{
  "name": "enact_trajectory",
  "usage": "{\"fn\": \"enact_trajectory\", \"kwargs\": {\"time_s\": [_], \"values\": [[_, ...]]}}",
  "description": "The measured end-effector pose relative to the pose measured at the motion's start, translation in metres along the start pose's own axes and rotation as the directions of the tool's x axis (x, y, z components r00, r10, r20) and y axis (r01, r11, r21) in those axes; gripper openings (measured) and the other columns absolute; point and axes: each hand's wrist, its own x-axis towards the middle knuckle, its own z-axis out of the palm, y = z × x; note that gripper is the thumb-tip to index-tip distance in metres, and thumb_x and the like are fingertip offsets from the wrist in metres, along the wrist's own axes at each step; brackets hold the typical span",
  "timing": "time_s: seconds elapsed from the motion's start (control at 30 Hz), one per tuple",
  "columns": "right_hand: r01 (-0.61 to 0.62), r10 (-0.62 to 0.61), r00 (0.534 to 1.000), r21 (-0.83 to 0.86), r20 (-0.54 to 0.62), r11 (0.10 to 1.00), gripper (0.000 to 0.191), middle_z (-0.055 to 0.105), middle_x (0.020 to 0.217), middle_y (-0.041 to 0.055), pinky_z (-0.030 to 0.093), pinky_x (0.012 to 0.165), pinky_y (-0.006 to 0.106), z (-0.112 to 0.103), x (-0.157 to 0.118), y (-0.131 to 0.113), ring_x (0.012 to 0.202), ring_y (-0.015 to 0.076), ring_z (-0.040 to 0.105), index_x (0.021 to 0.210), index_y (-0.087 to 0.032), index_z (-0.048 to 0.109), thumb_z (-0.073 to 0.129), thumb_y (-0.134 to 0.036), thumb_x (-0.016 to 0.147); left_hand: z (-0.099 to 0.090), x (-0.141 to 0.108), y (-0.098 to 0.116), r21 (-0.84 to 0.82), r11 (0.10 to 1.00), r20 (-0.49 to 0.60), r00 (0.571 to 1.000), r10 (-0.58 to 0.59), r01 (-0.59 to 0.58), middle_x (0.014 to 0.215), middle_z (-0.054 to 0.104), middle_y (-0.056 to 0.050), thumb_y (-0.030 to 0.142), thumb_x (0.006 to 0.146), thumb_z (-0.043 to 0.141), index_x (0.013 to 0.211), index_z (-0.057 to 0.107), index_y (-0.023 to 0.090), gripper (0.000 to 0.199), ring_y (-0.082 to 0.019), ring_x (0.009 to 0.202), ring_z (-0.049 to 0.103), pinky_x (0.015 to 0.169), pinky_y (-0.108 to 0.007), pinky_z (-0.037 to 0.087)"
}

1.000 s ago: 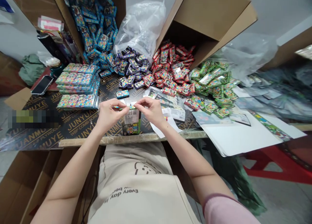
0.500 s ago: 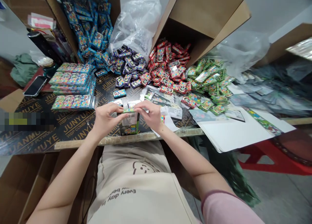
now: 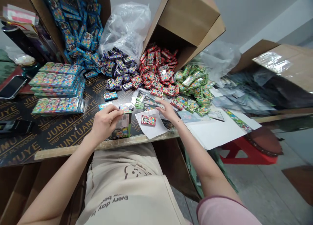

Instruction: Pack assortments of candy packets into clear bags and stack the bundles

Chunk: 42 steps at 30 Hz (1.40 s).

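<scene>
Pinching a small printed packet (image 3: 126, 107) between thumb and fingers, the left hand (image 3: 106, 123) is resting on the top of one upright display box (image 3: 121, 128), which is standing near the front edge of a plywood board (image 3: 61, 130). The right hand (image 3: 168, 111) is lying open with its fingers spread, and its fingertips (image 3: 158, 102) are touching a loose pile of printed sheets (image 3: 149, 101). Just beside that hand, one white paper sheet (image 3: 149, 124) is carrying one red packet (image 3: 148, 120). One blue packet (image 3: 110, 96) and one pale packet (image 3: 105, 105) are lying just left of the left hand.

Four heaps of foil packets are spilling across the board: blue (image 3: 73, 29), purple (image 3: 114, 73), red (image 3: 156, 68) and green (image 3: 193, 84). Two stacks of boxed strips (image 3: 57, 79) are sitting at the left. "JUNYUAN" and "WBP COMBI CORE" are repeating across the board, while an apron (image 3: 127, 185) is reading "Every day".
</scene>
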Motion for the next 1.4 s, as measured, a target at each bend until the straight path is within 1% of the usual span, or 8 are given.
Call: {"fn": "enact_trajectory", "kwargs": {"time_s": [0.17,0.33,0.67,0.83,0.93,1.07,1.23,1.4], "values": [[-0.014,0.014,1.0,-0.01,0.015,1.0,0.017,0.073,0.086,0.0077,0.052,0.075,0.035,0.018,-0.003,0.023,0.08,0.022,0.067,0.092,-0.017,0.071,0.058,-0.017,0.082,0.0,0.003,0.003,0.057,0.998,0.049,0.998,-0.037,0.034,0.077,0.059,-0.003,0.019,0.092,0.053,0.094,0.071,0.017,0.019,-0.013,0.066,0.057,0.06,-0.024,0.044],[0.049,-0.049,0.999,-0.072,-0.005,0.996,0.014,0.068,0.08,0.0076,0.047,0.079,0.038,0.025,-0.001,0.019,0.083,0.0236,0.061,0.072,-0.019,0.067,0.057,-0.016,0.082,0.002,-0.001,-0.001,0.074,0.997,0.037,0.999,-0.007,0.005,0.083,0.059,-0.002,0.018,0.092,0.052,0.108,0.072,0.024,0.026,-0.012,0.07,0.058,0.061,-0.022,0.045],[0.061,-0.049,0.994,-0.118,0.097,0.991,0.013,0.06,0.069,0.0042,0.04,0.066,0.031,0.018,-0.013,-0.002,0.067,0.0192,0.053,0.075,-0.02,0.055,0.047,-0.014,0.084,0.009,-0.004,0.0,-0.049,0.998,-0.163,0.986,-0.034,0.027,0.078,0.07,-0.003,0.018,0.085,0.065,0.084,0.072,0.018,0.007,-0.013,0.071,0.067,0.067,-0.024,0.052],[-0.066,0.094,0.99,0.245,-0.103,0.967,0.009,0.066,0.087,0.0061,0.043,0.072,0.032,-0.004,0.012,-0.067,0.079,0.0197,0.059,0.08,-0.021,0.054,0.054,-0.029,0.084,0.008,-0.006,0.001,-0.133,0.987,-0.209,0.97,-0.121,0.094,0.075,0.073,-0.004,0.023,0.079,0.072,0.068,0.063,0.018,0.015,-0.016,0.072,0.07,0.07,-0.028,0.054],[-0.052,0.022,0.998,0.573,0.059,0.818,0.021,0.069,0.099,0.0065,0.046,0.08,0.032,-0.013,0.025,-0.135,0.092,0.0193,0.062,0.078,-0.02,0.057,0.061,-0.04,0.082,0.002,-0.007,0.002,-0.176,0.976,-0.169,0.973,-0.156,0.126,0.081,0.073,-0.006,0.019,0.08,0.069,0.07,0.064,0.017,0.011,-0.017,0.079,0.07,0.075,-0.031,0.054],[-0.134,-0.142,0.92,0.635,0.365,0.761,0.028,0.07,0.1,0.0086,0.046,0.075,0.03,-0.009,0.035,-0.2,0.095,0.02,0.062,0.07,-0.018,0.061,0.072,-0.043,0.073,-0.009,-0.007,0.003,-0.227,0.945,-0.093,0.96,-0.264,0.237,0.088,0.069,-0.006,0.015,0.08,0.067,0.076,0.07,0.019,0.006,-0.017,0.085,0.066,0.079,-0.031,0.052],[-0.179,-0.185,0.833,0.571,0.521,0.801,0.033,0.064,0.07,0.0017,0.043,0.064,0.027,0.006,0.047,-0.213,0.069,0.014,0.057,0.064,-0.017,0.06,0.076,-0.046,0.065,-0.012,-0.007,0.0,-0.332,0.91,-0.093,0.952,-0.291,0.246,0.077,0.068,-0.003,0.012,0.075,0.071,0.068,0.067,0.018,0.01,-0.015,0.075,0.065,0.073,-0.029,0.051],[-0.24,-0.151,0.811,0.557,0.565,0.795,0.033,0.059,0.062,-0.0014,0.04,0.06,0.026,0.006,0.05,-0.216,0.06,0.0108,0.051,0.064,-0.017,0.061,0.078,-0.045,0.061,-0.011,-0.006,0.001,-0.292,0.932,-0.125,0.958,-0.258,0.213,0.078,0.067,-0.004,0.01,0.075,0.066,0.068,0.065,0.017,0.01,-0.015,0.075,0.065,0.073,-0.029,0.05]]}}
